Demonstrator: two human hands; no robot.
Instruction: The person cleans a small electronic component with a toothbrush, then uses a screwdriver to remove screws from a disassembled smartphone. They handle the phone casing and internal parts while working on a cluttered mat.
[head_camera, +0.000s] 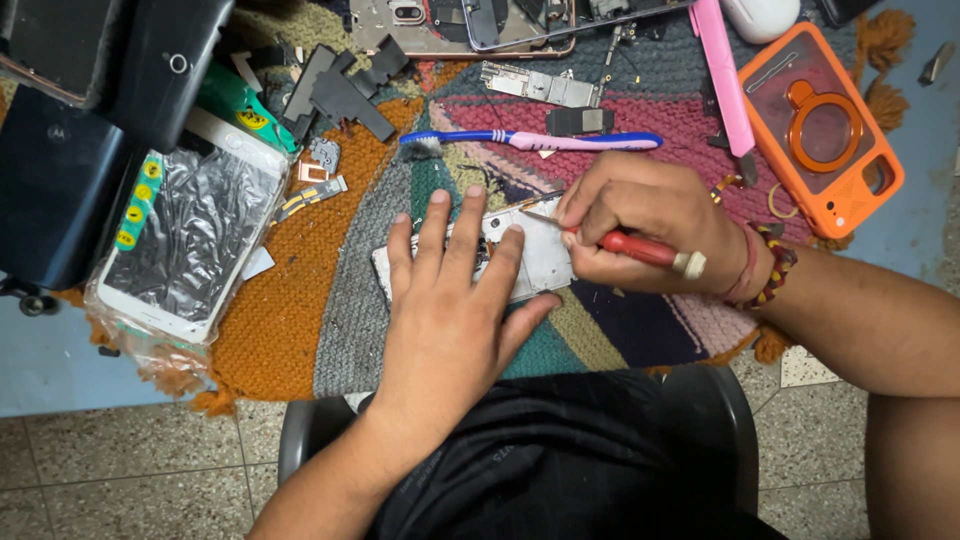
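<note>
My left hand (450, 290) lies flat with fingers spread on an opened phone body (540, 255), pressing it onto a knitted multicolour mat (300, 300). My right hand (640, 235) grips a small red-handled screwdriver (640, 248), its thin tip touching the phone's upper edge near my left fingertips. Much of the phone is hidden under both hands.
A blue and pink toothbrush (540, 140) lies just beyond the hands. An orange phone case (825, 125) and a pink tool (722, 70) are at the right. A wrapped white phone (190, 240), dark boxes (60, 170), black plastic parts (340, 90) and another opened phone (460, 25) lie left and behind.
</note>
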